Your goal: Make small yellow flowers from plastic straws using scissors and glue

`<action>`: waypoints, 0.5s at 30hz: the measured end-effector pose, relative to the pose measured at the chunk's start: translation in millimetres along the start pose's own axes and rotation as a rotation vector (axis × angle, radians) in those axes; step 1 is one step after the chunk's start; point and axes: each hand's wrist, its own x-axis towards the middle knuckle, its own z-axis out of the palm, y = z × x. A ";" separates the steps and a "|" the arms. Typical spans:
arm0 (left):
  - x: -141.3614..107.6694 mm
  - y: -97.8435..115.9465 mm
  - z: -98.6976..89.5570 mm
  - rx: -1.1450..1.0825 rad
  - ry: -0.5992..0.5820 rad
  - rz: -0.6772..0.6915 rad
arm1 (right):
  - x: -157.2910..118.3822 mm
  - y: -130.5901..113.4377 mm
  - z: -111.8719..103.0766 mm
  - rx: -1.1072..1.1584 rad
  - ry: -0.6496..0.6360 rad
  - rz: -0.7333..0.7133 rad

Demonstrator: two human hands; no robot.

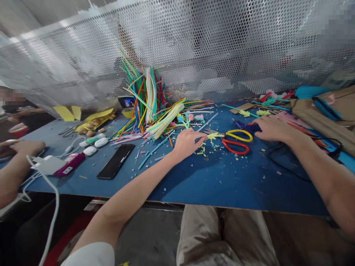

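Observation:
My left hand (187,145) is at the middle of the blue table, its thumb and forefinger pinched on a small yellow fuzzy piece (213,136). Just right of that piece lie scissors (237,141) with one yellow and one red handle, their blades pointing left. My right hand (268,128) is further right, its fingers wrapped round a dark blue tool (245,126), which looks like a glue gun and points left. Behind my left hand are small blue and pink fuzzy pieces (188,117) on green stems. Yellow fuzzy pieces (263,113) lie beyond my right hand.
Colourful pipe cleaners (149,96) stand and lie against a perforated metal screen (222,48). A black phone (116,161), a white charger (50,164) and cables lie left. Another person's hand (29,147) rests at the left edge. Brown cardboard (318,111) and a black cable (280,166) are right.

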 end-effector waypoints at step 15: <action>0.4 -6.4 4.9 -0.083 0.090 0.047 | -7.4 -19.0 -22.2 -0.067 0.006 0.146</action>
